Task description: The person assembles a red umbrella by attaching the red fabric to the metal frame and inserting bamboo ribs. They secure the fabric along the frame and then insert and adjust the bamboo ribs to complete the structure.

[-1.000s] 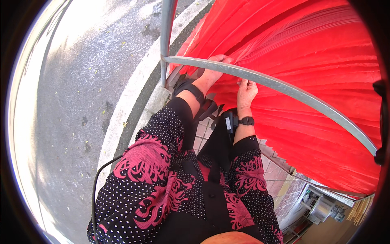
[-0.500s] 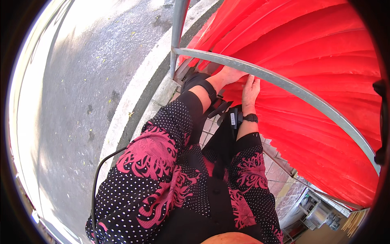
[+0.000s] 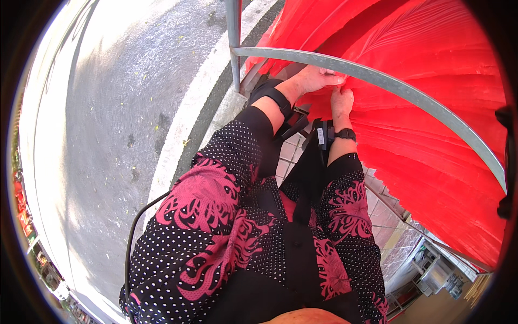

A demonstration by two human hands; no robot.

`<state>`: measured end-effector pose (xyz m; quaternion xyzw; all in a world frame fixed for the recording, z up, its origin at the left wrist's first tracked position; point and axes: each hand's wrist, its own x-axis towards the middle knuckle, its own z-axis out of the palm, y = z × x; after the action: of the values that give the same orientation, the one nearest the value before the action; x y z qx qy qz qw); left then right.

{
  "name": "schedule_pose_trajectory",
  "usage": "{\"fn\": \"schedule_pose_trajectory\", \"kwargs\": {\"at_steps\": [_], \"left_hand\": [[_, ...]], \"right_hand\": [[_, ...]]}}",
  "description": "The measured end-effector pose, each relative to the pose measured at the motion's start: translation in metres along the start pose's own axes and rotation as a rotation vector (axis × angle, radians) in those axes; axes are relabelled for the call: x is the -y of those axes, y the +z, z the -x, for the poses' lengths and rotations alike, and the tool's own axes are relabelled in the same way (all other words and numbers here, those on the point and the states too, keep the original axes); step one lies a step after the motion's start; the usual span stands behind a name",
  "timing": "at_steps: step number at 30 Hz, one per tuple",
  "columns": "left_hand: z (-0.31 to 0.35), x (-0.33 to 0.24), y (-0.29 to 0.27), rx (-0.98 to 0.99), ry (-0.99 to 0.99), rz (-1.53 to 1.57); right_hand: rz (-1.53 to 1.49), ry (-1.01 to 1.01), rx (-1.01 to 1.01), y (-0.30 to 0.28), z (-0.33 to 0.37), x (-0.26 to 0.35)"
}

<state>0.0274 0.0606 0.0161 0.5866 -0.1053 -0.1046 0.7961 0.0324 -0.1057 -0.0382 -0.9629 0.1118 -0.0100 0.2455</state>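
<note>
Large red sheets [image 3: 410, 124] hang in overlapping layers to the right; whether they are paper or cloth I cannot tell. My left hand [image 3: 315, 80] pinches a red sheet's edge between thumb and fingers, just below the curved metal bar [image 3: 377, 75]. Close beside it, slightly lower and to the right, my right hand [image 3: 342, 101] is closed at the same edge, its fingers curled over the red material. The bar passes above both hands without hiding them. Dark straps circle both wrists.
An upright metal post [image 3: 233, 43] joins the bar at its left end. The kerb [image 3: 189, 113] and grey road [image 3: 118, 140] run along my left. Pale tiles [image 3: 288, 154] lie below my arms. A metal machine [image 3: 436, 276] and wooden sticks [image 3: 478, 290] are at the lower right.
My right hand's fingers, stretched flat against the red sheets before, have curled closed. My left hand has come out of the folds and now pinches the edge. The nearest layer lies smoother.
</note>
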Motion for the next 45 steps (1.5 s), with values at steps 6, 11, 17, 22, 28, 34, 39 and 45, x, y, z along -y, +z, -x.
{"fn": "schedule_pose_trajectory", "kwargs": {"at_steps": [6, 11, 17, 22, 28, 34, 39, 45], "left_hand": [[-0.008, 0.014, -0.014, -0.181, 0.006, 0.123], [-0.010, 0.020, -0.028, -0.328, 0.022, 0.112], [-0.010, 0.016, -0.023, -0.445, 0.023, 0.197], [-0.015, 0.022, -0.016, -0.385, 0.053, -0.120], [-0.020, 0.045, -0.015, -0.283, 0.039, -0.632], [-0.039, 0.071, -0.023, -0.344, -0.102, -0.907], [-0.043, 0.075, -0.033, -0.455, -0.088, -0.883], [-0.043, 0.075, -0.044, -0.394, -0.087, -0.941]], "right_hand": [[0.045, 0.083, 0.004, -0.006, -0.005, -0.008], [-0.072, 0.137, 0.144, -0.016, -0.004, -0.006], [-0.093, 0.138, 0.182, -0.019, 0.001, 0.001], [-0.103, 0.096, 0.195, -0.021, 0.003, -0.001], [-0.141, 0.036, 0.236, -0.018, 0.001, -0.005], [-0.166, -0.004, 0.256, -0.022, 0.000, -0.009], [-0.183, 0.059, 0.225, -0.027, -0.001, -0.008], [-0.166, 0.069, 0.204, -0.026, -0.002, -0.006]]}}
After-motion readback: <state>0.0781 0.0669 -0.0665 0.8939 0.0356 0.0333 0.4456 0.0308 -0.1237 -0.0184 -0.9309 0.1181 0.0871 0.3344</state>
